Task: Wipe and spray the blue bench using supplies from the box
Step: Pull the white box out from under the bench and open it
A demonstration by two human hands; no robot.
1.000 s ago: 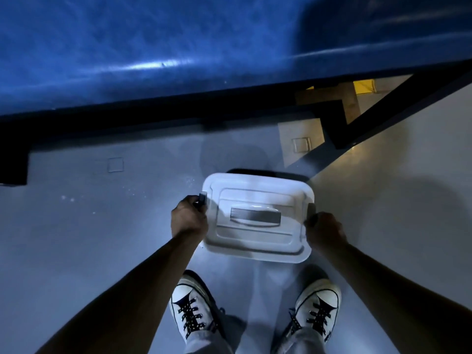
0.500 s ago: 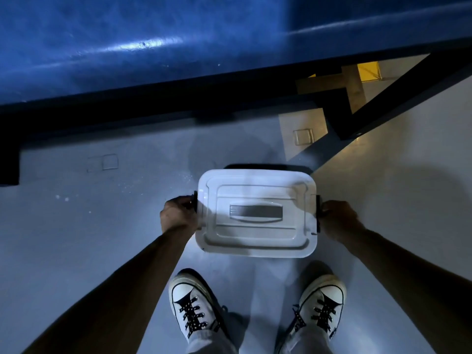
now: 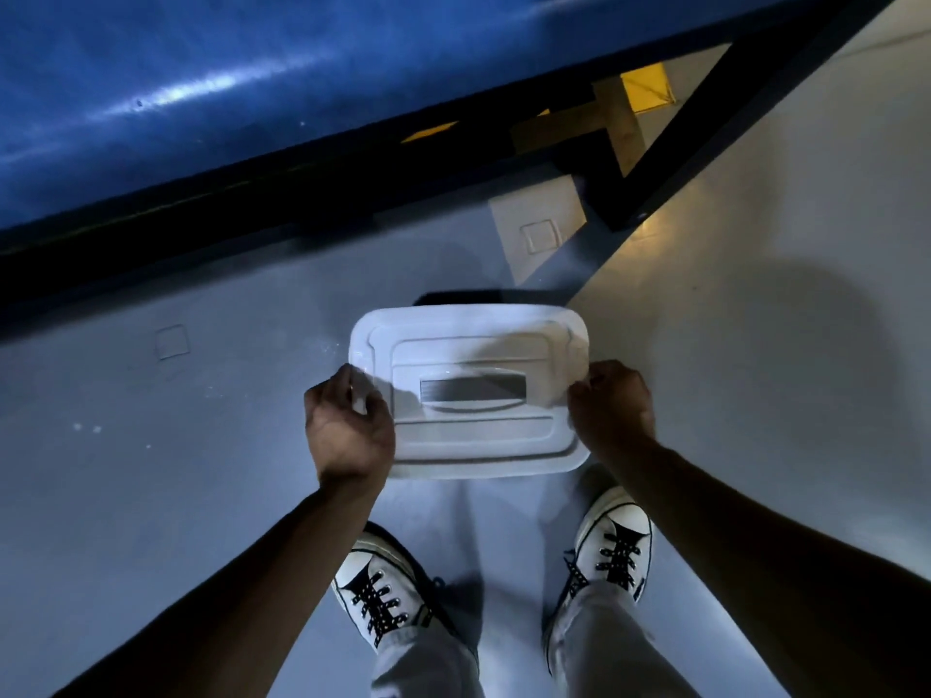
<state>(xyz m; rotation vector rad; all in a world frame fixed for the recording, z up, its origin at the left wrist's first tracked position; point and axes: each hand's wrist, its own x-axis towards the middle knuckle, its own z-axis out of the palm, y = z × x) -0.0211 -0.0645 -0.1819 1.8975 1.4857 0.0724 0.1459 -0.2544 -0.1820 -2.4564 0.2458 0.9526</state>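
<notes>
White box lid (image 3: 471,390) gripped at short edges by left hand (image 3: 350,430), right hand (image 3: 612,413); stiff, light plastic judged; blue worktop (image 3: 201,83) unwiped.

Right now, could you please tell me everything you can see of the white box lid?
The white box lid looks like glossy moulded plastic, rectangular with rounded corners and stepped ridges. A grey recessed handle sits at its centre. It lies roughly level over the box, on the grey floor in front of the blue bench. The left hand and right hand each grip a short edge. Whether it is lifted yet cannot be told.
</notes>
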